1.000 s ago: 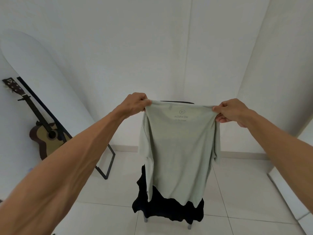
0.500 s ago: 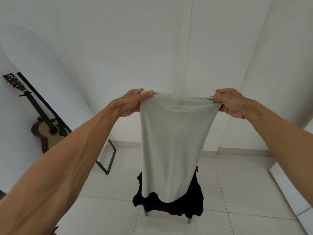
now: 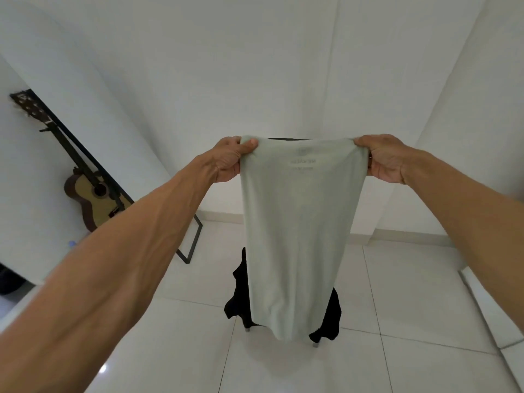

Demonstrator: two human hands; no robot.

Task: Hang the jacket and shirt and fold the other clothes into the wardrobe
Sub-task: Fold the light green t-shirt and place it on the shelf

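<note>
A pale green T-shirt (image 3: pixel 297 236) hangs straight down in front of me, held up by its top edge at arm's length. My left hand (image 3: pixel 231 160) pinches the top left corner and my right hand (image 3: pixel 382 158) grips the top right corner. Its sleeves are out of sight and it hangs as a narrow panel with faint print near the top. Behind it, black clothing (image 3: pixel 330 316) drapes over a chair whose metal legs (image 3: pixel 314 344) show below the shirt's hem.
An acoustic guitar (image 3: pixel 93 194) leans on the left wall beside a black metal frame (image 3: pixel 192 242). White walls close off the space ahead and to the right. The floor is glossy white tile (image 3: pixel 411 293), with a white ledge (image 3: pixel 487 310) at the right.
The sleeves visible a second ago are gone from view, so the shirt now hangs narrower. Both hands stay gripped on its top corners, and the hem has dropped lower over the black clothing.
</note>
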